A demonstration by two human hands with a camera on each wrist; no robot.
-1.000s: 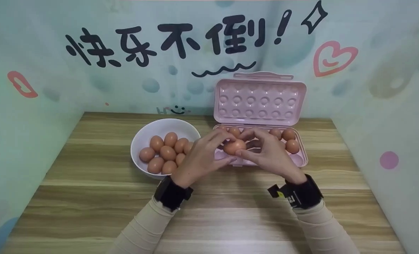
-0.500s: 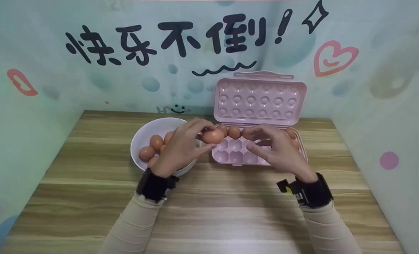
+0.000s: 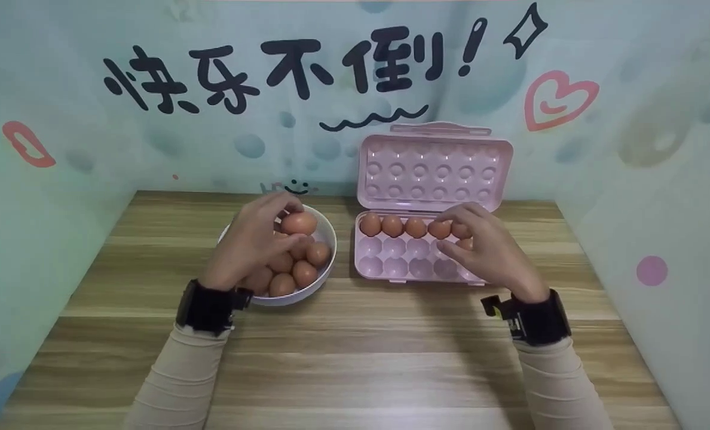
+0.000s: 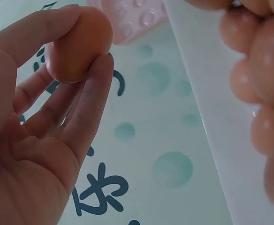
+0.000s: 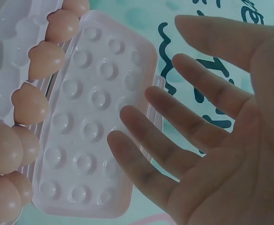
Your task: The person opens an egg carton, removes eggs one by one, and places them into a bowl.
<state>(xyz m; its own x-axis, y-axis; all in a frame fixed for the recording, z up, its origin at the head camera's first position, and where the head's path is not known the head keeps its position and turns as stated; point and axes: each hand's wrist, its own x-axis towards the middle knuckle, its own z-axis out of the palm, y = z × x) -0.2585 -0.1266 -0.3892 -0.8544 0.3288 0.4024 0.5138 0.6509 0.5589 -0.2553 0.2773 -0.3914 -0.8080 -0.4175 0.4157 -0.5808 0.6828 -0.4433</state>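
Over the white bowl [image 3: 329, 263] my left hand [image 3: 250, 242] pinches a brown egg [image 3: 299, 224] between thumb and fingers. The left wrist view shows the same grip, with the thumb on one side of the egg and fingertips on the other. Several more brown eggs [image 3: 282, 284] lie in the bowl, partly hidden by this hand. My right hand [image 3: 487, 251] holds nothing and hovers over the right end of the pink egg box [image 3: 385, 278]; its fingers spread apart in the right wrist view. A back row of eggs [image 3: 392, 225] fills cells there, and the right hand covers some of the others.
The box's pink lid [image 3: 435, 173] stands raised against the printed cloth backdrop [image 3: 211, 143]. Bowl and box sit side by side on the wooden table [image 3: 355, 358], a narrow gap between them. Cloth walls [image 3: 654, 209] bound both sides.
My left hand has carried the egg leftward from above the box to above the bowl. The right hand has parted from that egg and shifted to the right.
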